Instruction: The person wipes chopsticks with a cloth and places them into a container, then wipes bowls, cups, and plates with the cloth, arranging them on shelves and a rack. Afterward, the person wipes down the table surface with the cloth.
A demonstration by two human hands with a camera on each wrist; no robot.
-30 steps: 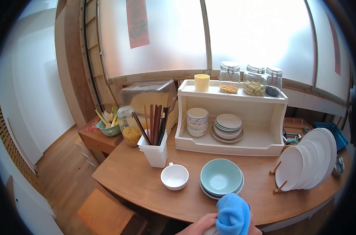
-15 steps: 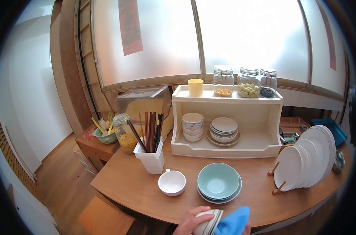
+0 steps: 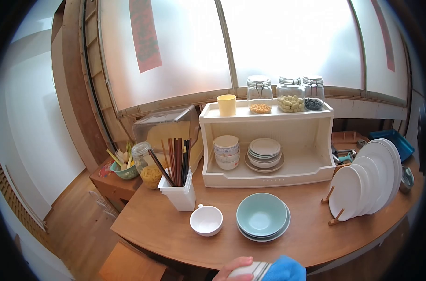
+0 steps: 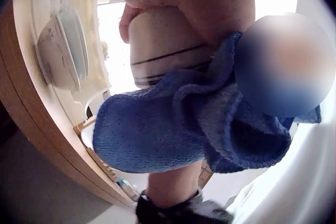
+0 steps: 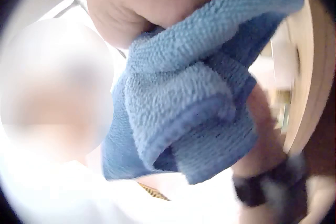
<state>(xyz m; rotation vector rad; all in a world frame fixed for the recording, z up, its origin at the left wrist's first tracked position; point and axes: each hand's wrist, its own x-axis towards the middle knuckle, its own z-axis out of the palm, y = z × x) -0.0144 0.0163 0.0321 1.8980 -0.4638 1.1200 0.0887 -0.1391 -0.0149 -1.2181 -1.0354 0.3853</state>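
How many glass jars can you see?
4. Three are atop the cream shelf: an orange-filled jar, a green-filled jar, a dark-filled jar. A yellow-filled jar stands beside the chopstick holder.

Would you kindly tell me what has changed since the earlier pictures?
The cloth has moved back from the teal bowls toward the person, and the striped bowl in the left hand shows more. No grip visibly changed. The teal bowls, white cup and plates stayed put.
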